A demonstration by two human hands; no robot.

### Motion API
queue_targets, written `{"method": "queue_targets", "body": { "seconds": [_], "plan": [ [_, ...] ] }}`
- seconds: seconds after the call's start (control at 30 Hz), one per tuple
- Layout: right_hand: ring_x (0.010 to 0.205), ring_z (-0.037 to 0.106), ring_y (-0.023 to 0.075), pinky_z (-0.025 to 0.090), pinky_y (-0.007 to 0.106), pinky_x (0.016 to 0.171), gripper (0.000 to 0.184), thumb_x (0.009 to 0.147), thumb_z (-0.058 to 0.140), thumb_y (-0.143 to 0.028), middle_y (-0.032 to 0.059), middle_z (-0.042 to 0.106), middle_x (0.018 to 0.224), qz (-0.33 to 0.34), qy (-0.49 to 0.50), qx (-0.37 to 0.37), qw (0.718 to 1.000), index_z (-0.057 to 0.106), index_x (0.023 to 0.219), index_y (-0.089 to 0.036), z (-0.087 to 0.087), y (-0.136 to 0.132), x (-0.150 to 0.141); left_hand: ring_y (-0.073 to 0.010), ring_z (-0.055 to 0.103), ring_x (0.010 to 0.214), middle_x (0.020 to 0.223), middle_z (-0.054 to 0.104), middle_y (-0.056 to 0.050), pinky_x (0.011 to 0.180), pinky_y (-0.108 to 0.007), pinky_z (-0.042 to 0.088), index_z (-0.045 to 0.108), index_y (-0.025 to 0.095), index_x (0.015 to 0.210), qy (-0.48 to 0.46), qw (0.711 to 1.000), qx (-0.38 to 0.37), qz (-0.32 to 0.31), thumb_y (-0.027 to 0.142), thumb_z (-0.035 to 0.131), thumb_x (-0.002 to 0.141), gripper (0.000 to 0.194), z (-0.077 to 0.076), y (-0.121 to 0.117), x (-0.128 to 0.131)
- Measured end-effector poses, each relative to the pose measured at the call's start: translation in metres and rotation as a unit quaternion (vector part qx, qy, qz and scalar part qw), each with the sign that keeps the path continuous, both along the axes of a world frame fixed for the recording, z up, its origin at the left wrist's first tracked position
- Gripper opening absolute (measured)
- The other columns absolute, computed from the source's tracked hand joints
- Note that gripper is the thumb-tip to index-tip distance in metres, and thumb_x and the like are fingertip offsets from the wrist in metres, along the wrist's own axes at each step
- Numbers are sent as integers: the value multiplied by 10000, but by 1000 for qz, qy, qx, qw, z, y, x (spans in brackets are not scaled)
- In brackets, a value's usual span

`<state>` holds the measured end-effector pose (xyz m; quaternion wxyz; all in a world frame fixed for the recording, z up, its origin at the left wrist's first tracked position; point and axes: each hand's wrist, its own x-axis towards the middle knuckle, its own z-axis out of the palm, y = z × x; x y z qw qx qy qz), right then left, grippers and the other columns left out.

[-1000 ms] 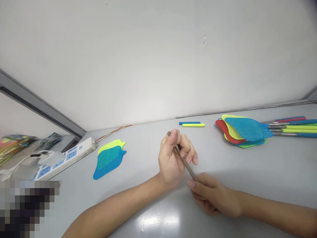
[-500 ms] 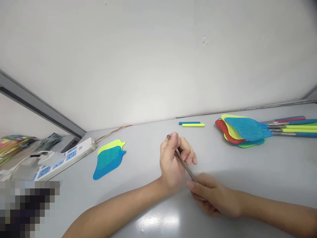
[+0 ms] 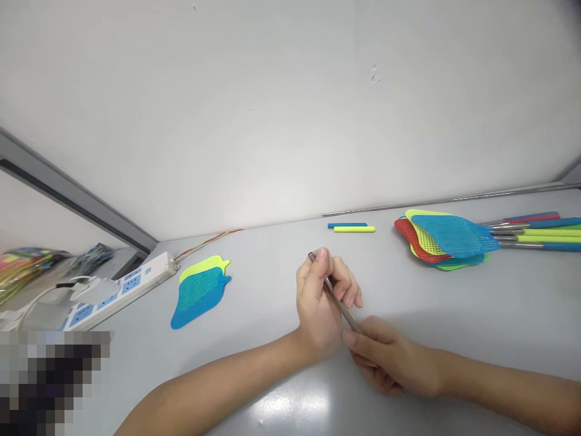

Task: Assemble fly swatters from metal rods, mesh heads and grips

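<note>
Just now the upper end of the steel swatter rod [image 3: 342, 307] has dipped a little, and the rod slants above the grey table [image 3: 458, 318]. The left hand [image 3: 318, 306] pinches it closed between thumb and curled fingers, its dark tip poking out past the thumb. The right hand [image 3: 385, 361] curls around the lower end, hiding it. Well beyond, a stack of mesh swatter heads [image 3: 447, 239] lies beside coloured handles [image 3: 531, 233].

Your left hand [image 3: 319, 307] now sits lower than a second ago, shifted toward 6 o'clock, the upper tip of the metal rod [image 3: 344, 310] dipped the same way, its slant a little steeper.
</note>
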<state>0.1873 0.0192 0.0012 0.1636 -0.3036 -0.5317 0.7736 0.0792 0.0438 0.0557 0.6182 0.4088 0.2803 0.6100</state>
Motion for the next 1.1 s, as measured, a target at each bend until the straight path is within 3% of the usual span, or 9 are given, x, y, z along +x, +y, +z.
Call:
{"method": "queue_targets", "body": {
  "seconds": [1.1],
  "plan": [
    [273,252,25,193,155,271,523,788,352,-601,-83,298,342,-1,15,3,1000,262,483,-186,-1,0,-1,-104,360,436,451,334,36,489,-262,364,358,182,492,29,1000,-1,3,272,287,884,408,-10,-7,-1]
  ]
}}
